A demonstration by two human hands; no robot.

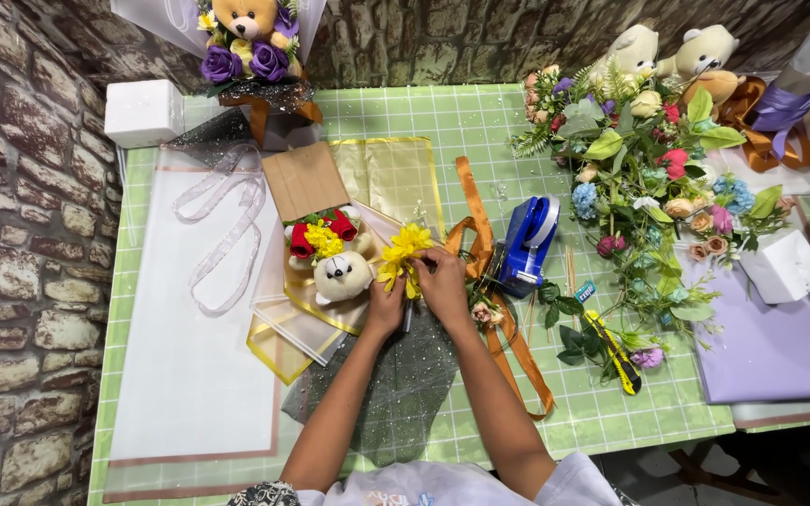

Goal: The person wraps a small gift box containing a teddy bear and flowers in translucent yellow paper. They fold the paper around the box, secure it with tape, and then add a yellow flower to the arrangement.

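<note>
On a green checked table [480, 122] against a stone wall, we see a heap of loose flowers [649, 187] at the far right and a small bear bouquet [335, 262] near the middle. Just right of it, our left hand [386, 305] and right hand [442, 281] meet, both pinched on a yellow flower [403, 248]. A blue tape dispenser [527, 239] stands just right.

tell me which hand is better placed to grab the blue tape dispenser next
Probably the right hand. It sits on the yellow flower on the side nearer the blue tape dispenser, with only orange ribbon between. The left hand is farther, by the small bear.
</note>
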